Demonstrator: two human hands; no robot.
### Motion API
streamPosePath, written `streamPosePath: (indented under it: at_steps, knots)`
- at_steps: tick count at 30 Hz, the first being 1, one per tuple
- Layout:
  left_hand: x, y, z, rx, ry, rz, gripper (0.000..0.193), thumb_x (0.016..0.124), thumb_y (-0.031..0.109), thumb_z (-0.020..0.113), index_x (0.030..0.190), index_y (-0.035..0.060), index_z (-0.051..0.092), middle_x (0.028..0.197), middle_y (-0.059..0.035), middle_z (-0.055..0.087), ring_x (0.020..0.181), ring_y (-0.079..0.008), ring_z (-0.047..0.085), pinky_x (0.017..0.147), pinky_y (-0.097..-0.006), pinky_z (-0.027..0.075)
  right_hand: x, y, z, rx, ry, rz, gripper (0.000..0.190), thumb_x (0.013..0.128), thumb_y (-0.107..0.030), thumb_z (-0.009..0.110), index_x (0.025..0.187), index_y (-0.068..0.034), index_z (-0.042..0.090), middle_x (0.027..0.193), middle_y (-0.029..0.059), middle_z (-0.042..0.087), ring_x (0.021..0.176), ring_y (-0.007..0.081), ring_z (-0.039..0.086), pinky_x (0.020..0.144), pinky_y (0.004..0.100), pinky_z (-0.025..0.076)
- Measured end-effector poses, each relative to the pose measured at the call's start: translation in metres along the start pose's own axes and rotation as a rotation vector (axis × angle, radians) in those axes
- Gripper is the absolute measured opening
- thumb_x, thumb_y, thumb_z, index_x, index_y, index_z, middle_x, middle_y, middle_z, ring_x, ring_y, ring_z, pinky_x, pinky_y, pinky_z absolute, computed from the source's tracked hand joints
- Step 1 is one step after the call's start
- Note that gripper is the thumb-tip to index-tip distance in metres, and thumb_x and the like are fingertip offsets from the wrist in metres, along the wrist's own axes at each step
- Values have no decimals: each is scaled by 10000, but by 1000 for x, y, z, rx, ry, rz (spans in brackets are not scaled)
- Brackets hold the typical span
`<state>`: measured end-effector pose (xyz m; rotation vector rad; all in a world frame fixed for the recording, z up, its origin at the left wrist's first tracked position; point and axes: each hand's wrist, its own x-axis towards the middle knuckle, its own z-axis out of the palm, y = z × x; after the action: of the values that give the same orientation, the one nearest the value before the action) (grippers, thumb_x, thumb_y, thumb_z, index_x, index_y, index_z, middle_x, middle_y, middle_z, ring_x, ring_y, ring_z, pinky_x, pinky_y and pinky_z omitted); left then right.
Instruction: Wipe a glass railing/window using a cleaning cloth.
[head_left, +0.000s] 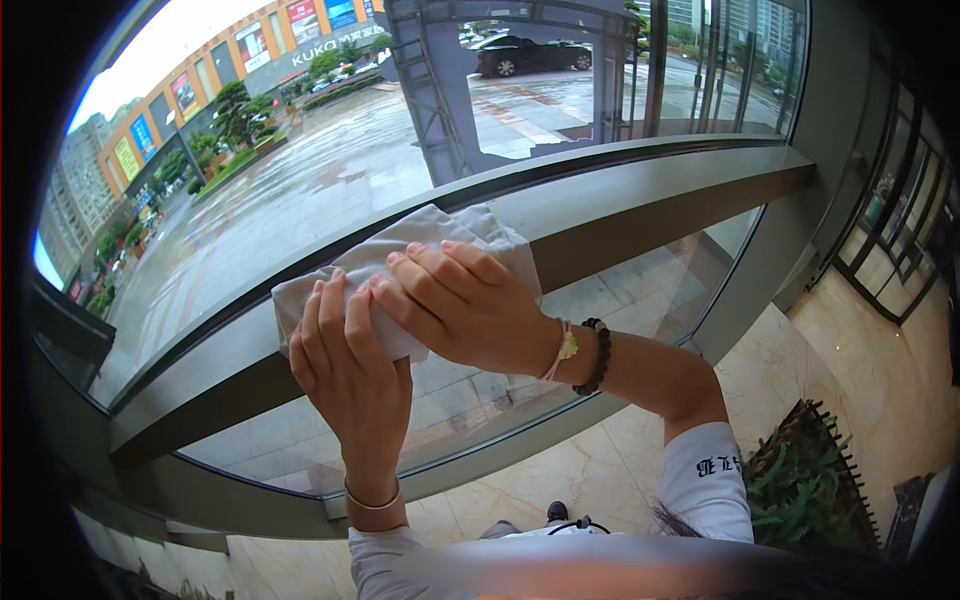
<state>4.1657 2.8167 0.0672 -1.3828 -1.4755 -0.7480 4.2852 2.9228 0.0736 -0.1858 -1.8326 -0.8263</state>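
A white cloth (491, 232) is folded over the grey metal rail (600, 202) that crosses the large window in front of me. The fingers of my left hand (352, 367) lie on the cloth's left part, with the thumb lower down by the rail's front face. Across its middle and right part rests my right hand (465, 307), fingers bent over the fabric. Fingertips of both hands nearly meet on the cloth. The palms and the cloth's underside are hidden.
Upper window glass (315, 172) shows wet paving and a black car (532, 56) outside. Below the rail is a lower glass pane (637, 292). A planter with green ferns (802, 487) stands on the marble floor (757, 382) at right, near a dark-framed glass partition (892, 202).
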Motion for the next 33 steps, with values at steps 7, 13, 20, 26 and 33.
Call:
streamPosePath:
  at_steps: [7, 13, 20, 26, 33]
  knots:
    - [-4, -1, 1, 26, -22, 25, 554, 783, 190, 699, 1272, 107, 452, 1283, -101, 528, 1228, -306, 485, 1055, -487, 336, -2, 1, 1, -57, -7, 10, 244, 911, -206, 597, 1147, -145, 587, 1146, 9, 623, 1082, 136, 586, 948, 327, 422]
    - [-2, 0, 5, 47, 10, 24, 547, 799, 241, 695, 1273, 105, 457, 1274, -100, 536, 1213, -308, 498, 1046, -486, 346, -1, 5, -3, -44, -38, -14, 230, 923, -224, 574, 1139, -149, 588, 1134, 10, 627, 1078, 137, 594, 955, 331, 417]
    - [3, 14, 3, 69, 9, 5, 468, 857, 217, 657, 1272, 121, 463, 1279, -90, 548, 1209, -279, 514, 1033, -465, 347, -6, 17, -2, -49, -4, -99, 284, 909, -233, 559, 1171, -124, 572, 1137, 20, 619, 1086, 150, 595, 955, 333, 414]
    - [13, 73, 20, 148, 60, -63, 478, 843, 225, 666, 1265, 113, 472, 1252, -93, 551, 1190, -287, 525, 1028, -469, 348, -36, 68, -19, -30, 35, -157, 312, 899, -226, 558, 1192, -118, 560, 1143, 27, 611, 1091, 159, 591, 950, 333, 415]
    - [56, 187, 67, 43, 21, 34, 617, 747, 234, 747, 1280, 102, 465, 1261, -104, 533, 1207, -296, 495, 1080, -485, 315, -106, 183, -63, 25, -1, -105, 383, 857, -203, 590, 1210, -72, 522, 1123, 69, 591, 1101, 209, 565, 942, 361, 403]
